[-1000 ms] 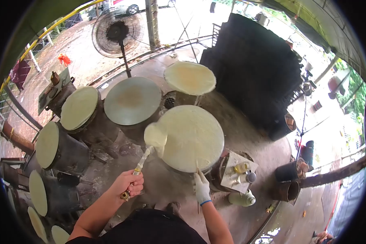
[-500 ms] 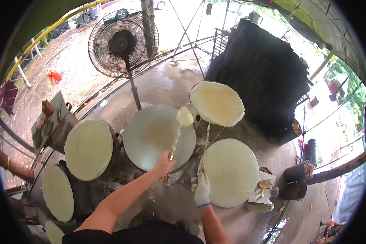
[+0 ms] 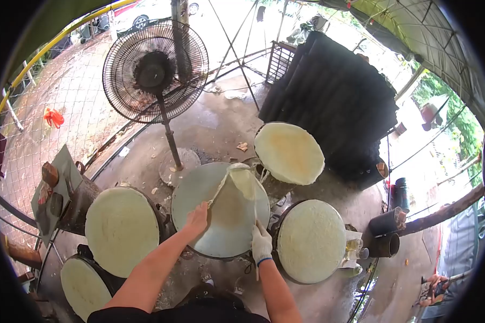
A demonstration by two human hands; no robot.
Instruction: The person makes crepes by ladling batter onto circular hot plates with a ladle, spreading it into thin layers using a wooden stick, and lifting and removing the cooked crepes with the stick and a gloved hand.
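Note:
My bare left hand (image 3: 198, 218) is closed round the handle of a batter-coated ladle (image 3: 219, 189). Its head is over the far part of the middle round griddle (image 3: 191, 196), where pale batter (image 3: 244, 184) shows on the surface. My right hand (image 3: 262, 243), in a white glove, grips a thin stick (image 3: 255, 212) at the griddle's right edge. The stick's far end reaches the batter, and what it ends in cannot be made out. Right of that glove is another griddle covered by a pale round sheet (image 3: 311, 239).
A pale sheet with a browned middle (image 3: 288, 153) lies beyond, on the right. More sheet-covered griddles (image 3: 121, 231) stand on the left. A pedestal fan (image 3: 155, 72) rises behind, beside a large dark stack (image 3: 328, 102). Bottles (image 3: 354, 253) and dark buckets (image 3: 385, 226) are on the right.
The ladle has come down to the middle griddle and batter now shows there. My right hand has moved left with its stick to that griddle. The view has shifted.

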